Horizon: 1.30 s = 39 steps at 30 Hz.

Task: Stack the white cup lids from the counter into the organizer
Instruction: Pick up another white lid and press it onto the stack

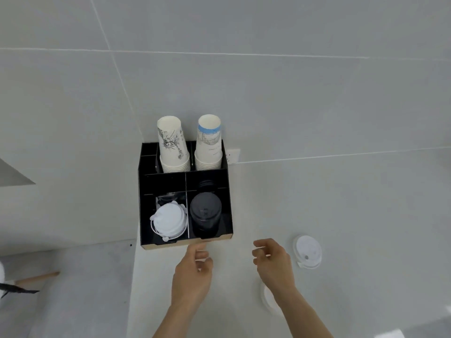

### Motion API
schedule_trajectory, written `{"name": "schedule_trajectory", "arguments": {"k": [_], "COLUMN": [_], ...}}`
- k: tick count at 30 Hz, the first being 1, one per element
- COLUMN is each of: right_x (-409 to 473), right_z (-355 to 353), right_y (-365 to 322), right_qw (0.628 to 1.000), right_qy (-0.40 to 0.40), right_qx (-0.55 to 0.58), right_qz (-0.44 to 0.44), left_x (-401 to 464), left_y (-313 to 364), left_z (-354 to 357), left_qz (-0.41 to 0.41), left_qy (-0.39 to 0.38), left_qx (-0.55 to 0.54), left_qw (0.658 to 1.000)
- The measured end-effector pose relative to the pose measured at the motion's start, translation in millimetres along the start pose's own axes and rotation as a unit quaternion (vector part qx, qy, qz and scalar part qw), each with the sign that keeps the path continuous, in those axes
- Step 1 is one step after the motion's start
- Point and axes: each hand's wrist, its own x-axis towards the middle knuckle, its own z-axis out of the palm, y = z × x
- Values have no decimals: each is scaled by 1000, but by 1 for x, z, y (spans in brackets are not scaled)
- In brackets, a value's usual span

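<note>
- A pale counter [341, 215] meets a wall of large light-grey tiles [244, 81] with thin white grout lines; a white wall socket [233, 156] sits just behind the organizer's right rear corner.
- The black organizer [144, 203] stands on the counter against the wall, near the counter's left edge, divided into several compartments.
- In its two rear compartments stand stacks of upside-down paper cups: the left stack [173, 145] printed with a dark ink drawing, the right stack [209, 142] banded in blue near the top.
- The front left compartment holds a stack of white lids [168, 219], sitting slightly askew (a tab or two pokes out at the sides).
- The front right compartment holds a stack of black lids [205, 215]; more dark lids show faintly in the compartment behind it.
- One loose white lid [308, 251] lies flat on the counter to the right of the organizer, just beside the right hand.
- Another white lid [267, 301] lies nearer the camera, mostly hidden under the right wrist.
- The left hand [192, 274] hovers in front of the organizer, forefinger reaching to its front edge, the other fingers loosely curled, holding nothing.
- The right hand [274, 261] hovers over the counter, fingers bent and parted, empty.
- At far left, beyond the counter edge, lies a lower grey surface with a wooden stick [39, 278].
</note>
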Motion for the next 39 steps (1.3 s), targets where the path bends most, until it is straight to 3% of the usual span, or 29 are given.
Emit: {"name": "schedule_trajectory", "arguments": {"k": [5, 14, 26, 39], "right_x": [-8, -13, -11, -6], "right_z": [-47, -83, -84, -48], "right_y": [48, 96, 92, 11], "right_qw": [996, 990, 992, 994], "right_qy": [60, -50, -76, -82], "right_qx": [-46, -53, 37, 74], "right_qz": [37, 117, 98, 20], "left_x": [-29, -62, -70, -44], "left_y": [7, 17, 20, 35], "left_z": [52, 119, 133, 60], "left_qz": [7, -90, -113, -69], "left_qy": [-75, -157, -93, -4], "left_qx": [56, 67, 6, -106], "left_qw": [996, 981, 989, 992]}}
